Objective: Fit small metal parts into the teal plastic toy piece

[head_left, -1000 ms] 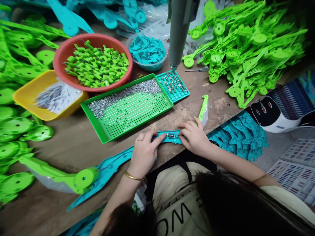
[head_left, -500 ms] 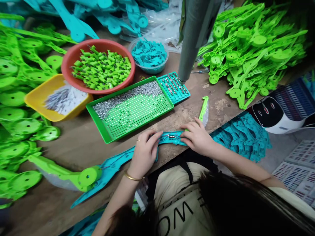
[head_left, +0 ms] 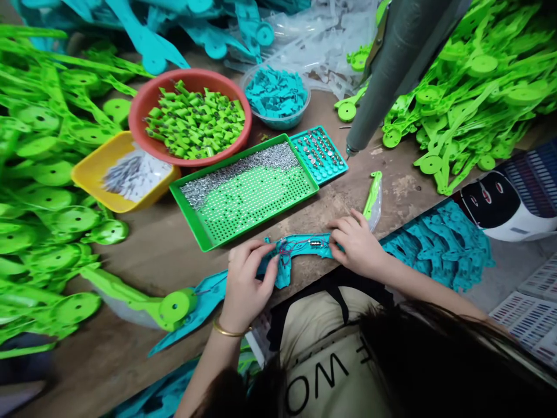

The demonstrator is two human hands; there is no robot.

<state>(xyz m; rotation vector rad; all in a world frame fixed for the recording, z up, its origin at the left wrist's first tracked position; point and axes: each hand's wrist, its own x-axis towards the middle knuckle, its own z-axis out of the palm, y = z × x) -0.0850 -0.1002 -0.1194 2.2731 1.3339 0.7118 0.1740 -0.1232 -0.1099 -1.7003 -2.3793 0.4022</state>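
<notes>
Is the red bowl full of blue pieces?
No, the red bowl holds green pieces; the blue ones sit in a clear bowl.
</notes>
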